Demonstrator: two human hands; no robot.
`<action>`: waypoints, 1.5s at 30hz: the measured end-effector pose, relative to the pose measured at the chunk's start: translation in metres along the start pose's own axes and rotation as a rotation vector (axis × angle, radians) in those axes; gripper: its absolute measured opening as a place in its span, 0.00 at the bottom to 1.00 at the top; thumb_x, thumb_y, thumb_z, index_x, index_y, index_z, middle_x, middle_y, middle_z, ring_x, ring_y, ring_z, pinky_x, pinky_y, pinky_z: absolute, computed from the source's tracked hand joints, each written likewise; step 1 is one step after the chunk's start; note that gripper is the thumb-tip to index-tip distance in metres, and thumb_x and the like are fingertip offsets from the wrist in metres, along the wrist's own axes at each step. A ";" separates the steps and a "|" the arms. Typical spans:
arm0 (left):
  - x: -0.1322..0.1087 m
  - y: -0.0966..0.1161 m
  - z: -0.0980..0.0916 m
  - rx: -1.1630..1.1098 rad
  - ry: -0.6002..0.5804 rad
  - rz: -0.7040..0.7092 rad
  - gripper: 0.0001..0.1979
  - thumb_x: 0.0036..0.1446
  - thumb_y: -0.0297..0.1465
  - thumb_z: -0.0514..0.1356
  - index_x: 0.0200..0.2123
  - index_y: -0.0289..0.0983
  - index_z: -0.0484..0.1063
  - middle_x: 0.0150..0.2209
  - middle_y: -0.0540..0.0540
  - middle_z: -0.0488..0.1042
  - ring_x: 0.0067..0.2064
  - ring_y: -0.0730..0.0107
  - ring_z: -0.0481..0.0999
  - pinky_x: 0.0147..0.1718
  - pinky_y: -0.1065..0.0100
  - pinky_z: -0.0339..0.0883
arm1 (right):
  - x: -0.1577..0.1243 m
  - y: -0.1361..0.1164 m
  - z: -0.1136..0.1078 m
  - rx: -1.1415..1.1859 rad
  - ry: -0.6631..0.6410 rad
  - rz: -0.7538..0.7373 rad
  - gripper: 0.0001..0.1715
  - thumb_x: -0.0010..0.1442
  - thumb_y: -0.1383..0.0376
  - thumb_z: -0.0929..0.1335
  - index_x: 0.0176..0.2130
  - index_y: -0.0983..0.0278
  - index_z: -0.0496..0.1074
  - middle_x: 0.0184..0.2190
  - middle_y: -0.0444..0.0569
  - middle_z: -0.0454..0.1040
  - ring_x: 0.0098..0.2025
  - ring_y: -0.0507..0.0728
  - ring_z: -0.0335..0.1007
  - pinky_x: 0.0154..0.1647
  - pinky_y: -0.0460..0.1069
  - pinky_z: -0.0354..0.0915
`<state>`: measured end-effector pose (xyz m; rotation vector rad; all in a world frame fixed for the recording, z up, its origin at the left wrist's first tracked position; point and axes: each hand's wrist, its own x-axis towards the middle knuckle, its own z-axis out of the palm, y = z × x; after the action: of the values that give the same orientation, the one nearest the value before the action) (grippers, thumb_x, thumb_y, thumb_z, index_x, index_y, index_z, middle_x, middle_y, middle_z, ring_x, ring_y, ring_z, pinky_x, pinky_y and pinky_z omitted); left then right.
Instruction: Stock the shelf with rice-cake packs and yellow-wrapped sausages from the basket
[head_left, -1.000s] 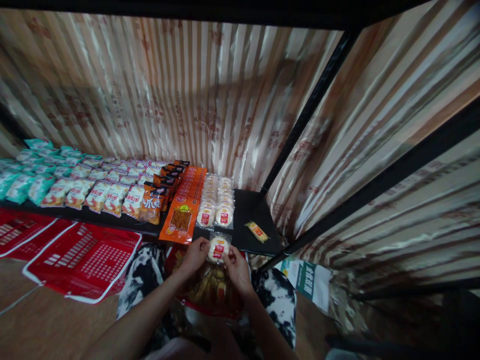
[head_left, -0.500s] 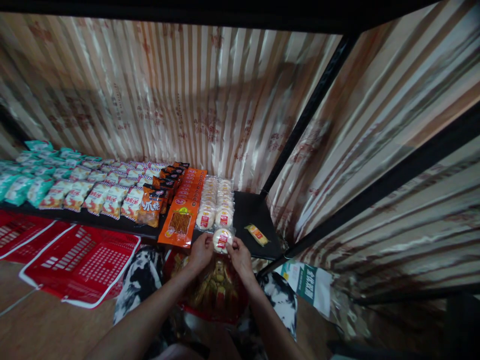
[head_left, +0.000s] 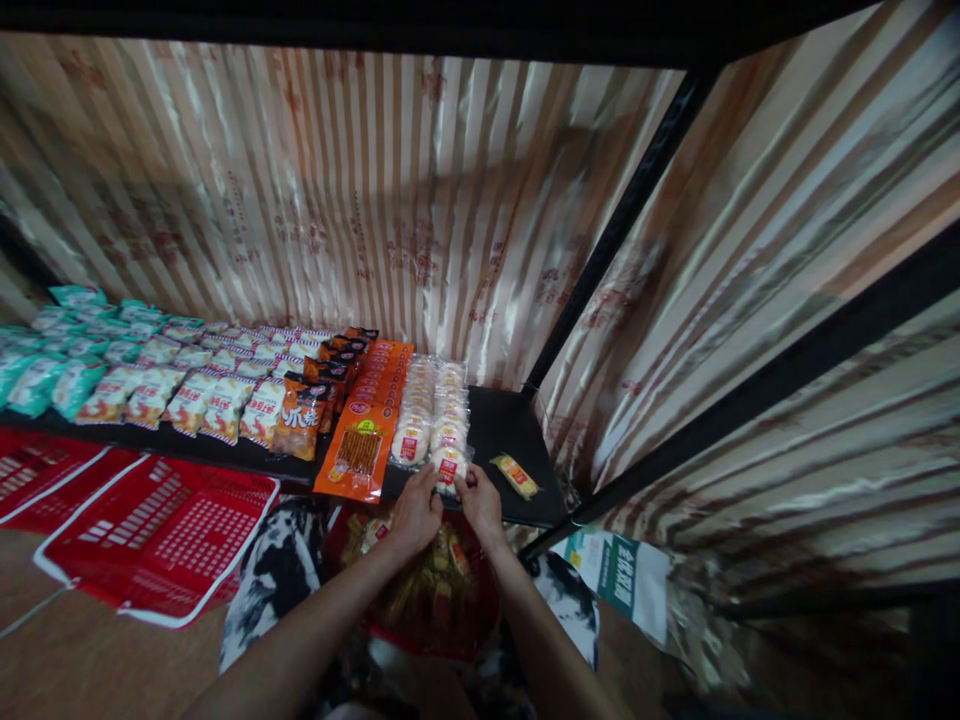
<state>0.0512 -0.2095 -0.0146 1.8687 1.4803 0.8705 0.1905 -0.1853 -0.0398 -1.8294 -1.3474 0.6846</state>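
A round white packaged cake (head_left: pixel 449 468) with a red label is pinched at its two sides between my left hand (head_left: pixel 417 512) and my right hand (head_left: pixel 481 503). It lies at the near end of the right-hand row of the same cakes (head_left: pixel 451 410), at the shelf's front edge. Beside that, on the left, runs a second row of them (head_left: pixel 411 440). Farther left lies a long orange snack packet (head_left: pixel 358 450). A small yellow wrapped snack (head_left: pixel 516 475) rests alone on the black shelf (head_left: pixel 487 420) to the right. Below my hands, between my knees, a red basket (head_left: pixel 491 600) holds several yellowish packets.
Orange-black bags (head_left: pixel 298 415), white bags (head_left: pixel 206 400) and teal bags (head_left: pixel 79 382) fill the shelf's left part. Red baskets (head_left: pixel 187 530) sit below on the floor. A slanting black post (head_left: pixel 615 240) and striped sheeting (head_left: pixel 337 180) enclose the right and back.
Both hands have moved the cake slightly forward and right, up against the front of the right-hand row. A white packet with a red label now shows in the basket by my left wrist.
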 end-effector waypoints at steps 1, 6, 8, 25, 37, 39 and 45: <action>0.000 0.001 0.000 0.021 -0.016 0.010 0.23 0.50 0.22 0.51 0.51 0.34 0.68 0.58 0.40 0.64 0.60 0.62 0.61 0.60 0.57 0.53 | 0.001 0.001 0.001 -0.008 0.002 -0.001 0.20 0.53 0.56 0.62 0.43 0.62 0.70 0.31 0.46 0.76 0.27 0.54 0.71 0.28 0.47 0.62; -0.002 0.005 -0.002 0.127 -0.064 0.112 0.26 0.49 0.20 0.49 0.52 0.32 0.67 0.58 0.40 0.64 0.60 0.62 0.60 0.61 0.59 0.54 | 0.007 -0.002 0.001 -0.073 0.004 -0.017 0.19 0.54 0.57 0.62 0.44 0.62 0.70 0.32 0.47 0.76 0.27 0.54 0.71 0.29 0.47 0.61; -0.001 0.005 -0.002 0.165 -0.085 0.151 0.26 0.49 0.20 0.48 0.53 0.33 0.67 0.58 0.40 0.63 0.61 0.62 0.59 0.61 0.59 0.53 | 0.009 -0.003 0.001 -0.099 0.018 -0.022 0.19 0.54 0.57 0.63 0.44 0.62 0.70 0.33 0.47 0.76 0.29 0.55 0.71 0.30 0.47 0.62; 0.004 0.001 0.003 0.328 -0.192 0.176 0.26 0.49 0.21 0.49 0.53 0.28 0.65 0.61 0.38 0.60 0.65 0.58 0.51 0.62 0.59 0.51 | 0.017 -0.007 0.005 -0.233 0.100 -0.076 0.20 0.53 0.62 0.65 0.46 0.65 0.70 0.38 0.52 0.73 0.38 0.57 0.70 0.39 0.48 0.64; 0.007 -0.002 0.006 0.387 -0.232 0.199 0.26 0.50 0.22 0.49 0.54 0.24 0.63 0.63 0.35 0.55 0.66 0.57 0.45 0.63 0.59 0.49 | 0.018 -0.001 0.008 -0.184 0.090 -0.120 0.23 0.53 0.61 0.65 0.49 0.66 0.69 0.41 0.55 0.71 0.34 0.56 0.71 0.38 0.49 0.65; 0.007 -0.002 0.007 0.398 -0.234 0.201 0.26 0.50 0.22 0.49 0.55 0.24 0.63 0.63 0.35 0.54 0.66 0.57 0.45 0.63 0.58 0.49 | 0.019 -0.001 0.008 -0.187 0.089 -0.117 0.23 0.54 0.61 0.65 0.49 0.65 0.69 0.41 0.55 0.71 0.33 0.56 0.71 0.36 0.49 0.65; 0.006 -0.001 0.006 0.411 -0.219 0.204 0.23 0.50 0.21 0.48 0.50 0.24 0.67 0.63 0.34 0.55 0.66 0.56 0.45 0.63 0.57 0.50 | 0.019 -0.002 0.008 -0.218 0.077 -0.122 0.21 0.54 0.62 0.65 0.48 0.65 0.69 0.41 0.54 0.71 0.32 0.55 0.71 0.36 0.49 0.65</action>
<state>0.0561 -0.2034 -0.0186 2.3625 1.4258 0.4474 0.1891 -0.1648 -0.0426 -1.9025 -1.5173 0.4120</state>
